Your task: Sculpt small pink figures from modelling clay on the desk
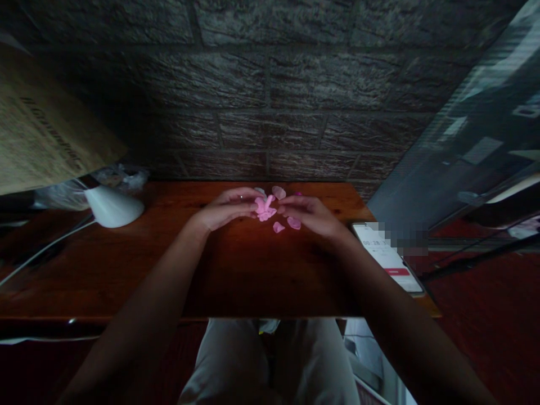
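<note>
Both my hands meet over the far middle of a dark wooden table [236, 270]. My left hand [228, 208], with a ring on one finger, pinches a small cluster of pink petal-like pieces [265, 208]. My right hand [310, 215] pinches the same cluster from the other side. Loose pink petals lie around the hands: one [278, 192] just behind them, one [278, 227] and another [294, 223] in front, on the tabletop. What the pieces are made of I cannot make out.
A phone [390, 256] with a lit screen lies at the table's right edge. A white cone-shaped lamp base [113, 206] with a cable stands at the left, crumpled plastic [122, 179] behind it. A brick-pattern wall [270, 95] backs the table.
</note>
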